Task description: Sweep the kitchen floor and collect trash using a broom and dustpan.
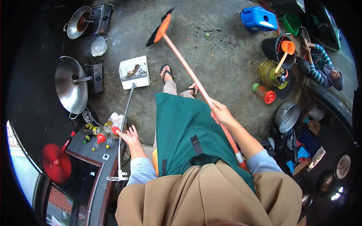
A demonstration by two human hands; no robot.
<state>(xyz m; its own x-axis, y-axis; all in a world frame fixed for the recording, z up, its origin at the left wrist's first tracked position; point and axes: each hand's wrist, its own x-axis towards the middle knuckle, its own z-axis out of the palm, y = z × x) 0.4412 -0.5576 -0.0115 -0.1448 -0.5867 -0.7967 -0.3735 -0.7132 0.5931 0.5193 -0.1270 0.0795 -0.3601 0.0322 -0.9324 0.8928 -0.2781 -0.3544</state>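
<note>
My right hand (222, 111) is closed around the orange-and-white striped pole (192, 74) of a broom. The broom's orange head with black bristles (162, 26) is away from me, over the concrete floor. My left hand (131, 137) has its fingers spread beside the dustpan's long handle (122, 141). Its thumb overlaps the handle; whether they touch I cannot tell. The white dustpan (144, 82) sits on the floor with brown leaf-like scraps (133, 70) in it. Dark bits and a green scrap (208, 35) lie scattered on the floor to the right of the broom head.
On the left are two woks (70, 87) on stoves and a plastic container (99, 46). Several bottles (109, 127) and a red fan (57, 162) are nearby. To the right are a blue container (258, 19), a black bucket (273, 46), a gas cylinder (267, 70) and a seated person (322, 62).
</note>
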